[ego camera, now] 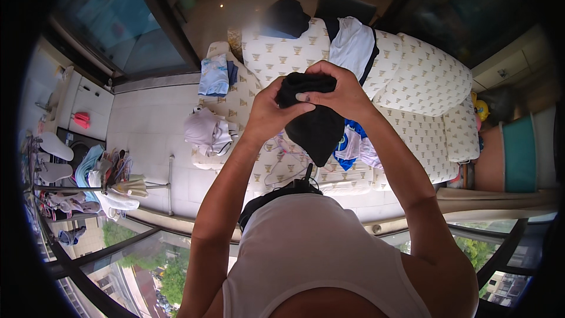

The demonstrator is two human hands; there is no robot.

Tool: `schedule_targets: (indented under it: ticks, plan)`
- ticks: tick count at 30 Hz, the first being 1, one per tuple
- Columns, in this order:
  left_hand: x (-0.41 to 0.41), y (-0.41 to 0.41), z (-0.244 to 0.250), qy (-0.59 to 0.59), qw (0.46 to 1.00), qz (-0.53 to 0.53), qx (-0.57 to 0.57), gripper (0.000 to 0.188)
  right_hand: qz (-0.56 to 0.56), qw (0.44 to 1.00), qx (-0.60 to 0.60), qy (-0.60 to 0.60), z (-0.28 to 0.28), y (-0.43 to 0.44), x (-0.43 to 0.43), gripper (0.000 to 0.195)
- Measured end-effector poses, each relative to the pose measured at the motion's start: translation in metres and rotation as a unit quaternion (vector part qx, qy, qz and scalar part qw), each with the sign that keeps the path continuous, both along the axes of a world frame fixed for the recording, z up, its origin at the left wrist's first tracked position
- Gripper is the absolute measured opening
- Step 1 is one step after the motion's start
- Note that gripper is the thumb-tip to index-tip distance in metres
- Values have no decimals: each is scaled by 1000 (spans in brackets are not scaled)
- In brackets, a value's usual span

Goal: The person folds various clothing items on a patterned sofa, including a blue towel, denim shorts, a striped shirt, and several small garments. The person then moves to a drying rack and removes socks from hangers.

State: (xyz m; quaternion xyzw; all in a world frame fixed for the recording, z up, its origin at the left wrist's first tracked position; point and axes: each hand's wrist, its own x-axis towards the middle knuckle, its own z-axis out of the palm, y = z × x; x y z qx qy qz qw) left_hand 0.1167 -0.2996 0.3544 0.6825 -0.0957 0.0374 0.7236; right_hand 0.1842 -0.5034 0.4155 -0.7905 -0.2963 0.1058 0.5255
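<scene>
Both my hands grip a black piece of soft clothing [315, 130] in front of my body. My left hand [267, 112] pinches its bunched upper part from the left, with the thumb across the front. From the right, my right hand [342, 90] holds the same bunch, thumb in front and fingers behind. The lower part of the cloth hangs down to a point; its exact kind is hard to tell. Beneath it, pale clothes hangers [282, 157] lie on a patterned sofa cover [415, 141], beside blue and pink clothing [353, 143].
Folded light-blue clothing [214, 75] and a pale bundled garment [205, 130] rest at the sofa's left. A white garment [351, 42] and a black pile [287, 17] lie farther back. At the left stands a drying rack [170, 185] with hung clothes; windows [145, 269] are behind me.
</scene>
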Motion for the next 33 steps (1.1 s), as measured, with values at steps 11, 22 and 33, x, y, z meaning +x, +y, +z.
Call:
schedule_targets:
  ticks: [11, 22, 33]
  plan:
    - [-1, 24, 25, 33, 997, -53, -37, 26, 31, 998, 3, 50, 3, -15, -20, 79]
    - [5, 61, 57, 114, 982, -52, -138, 30, 17, 963, 101, 250, -73, -12, -49, 43]
    - [12, 108, -85, 266, 819, -317, -398, 74, -28, 902, 256, 347, -58, 16, -35, 40]
